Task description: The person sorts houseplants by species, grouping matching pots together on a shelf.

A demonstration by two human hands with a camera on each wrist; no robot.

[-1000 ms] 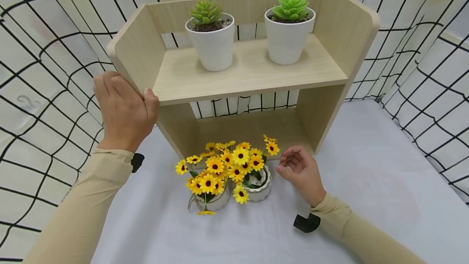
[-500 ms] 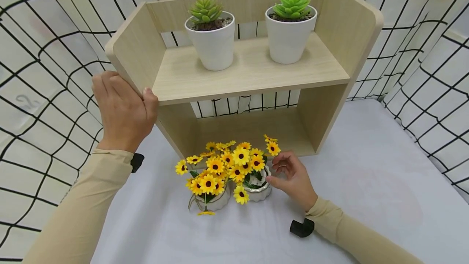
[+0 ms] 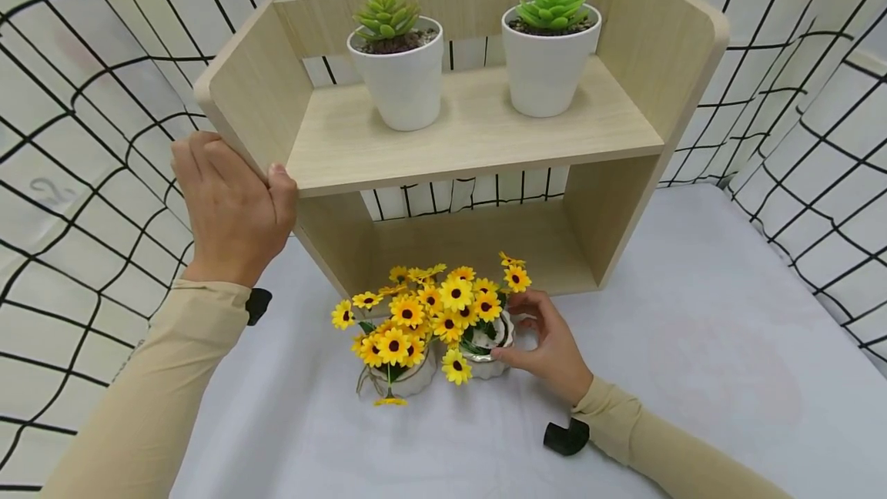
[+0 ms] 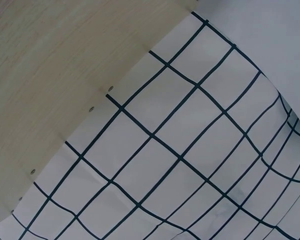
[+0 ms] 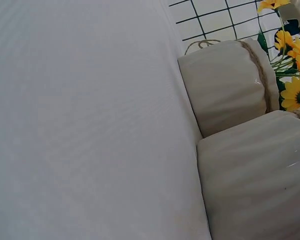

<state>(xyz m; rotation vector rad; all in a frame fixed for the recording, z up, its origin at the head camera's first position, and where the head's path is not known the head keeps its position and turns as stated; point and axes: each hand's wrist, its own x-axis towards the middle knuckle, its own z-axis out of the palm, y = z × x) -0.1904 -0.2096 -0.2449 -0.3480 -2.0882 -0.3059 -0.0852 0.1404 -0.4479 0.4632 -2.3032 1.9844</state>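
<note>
My left hand [image 3: 232, 210] grips the left side panel of a pale wooden shelf unit [image 3: 478, 160], thumb on the front edge. My right hand [image 3: 550, 349] holds the right-hand flowerpot [image 3: 487, 368] at its rim, thumb in front and fingers behind. That pot is whitish with a wavy rim and carries yellow daisy-like flowers [image 3: 456, 295]. Close on its left stands a similar flowerpot [image 3: 418, 383] with more yellow flowers [image 3: 407, 313] and a twine tie. In the right wrist view, two glossy pots [image 5: 255, 175] stand on the cloth side by side; no hand shows there.
On the upper shelf stand two white pots, a left one [image 3: 404, 91] and a right one [image 3: 547, 72], each with a green succulent. Black wire grid [image 3: 783, 98] surrounds the back and sides. A white cloth [image 3: 721, 314] covers the table.
My right hand has moved left to the right-hand flowerpot and closed its thumb and fingers at the rim. The left hand keeps its grip on the shelf unit.
</note>
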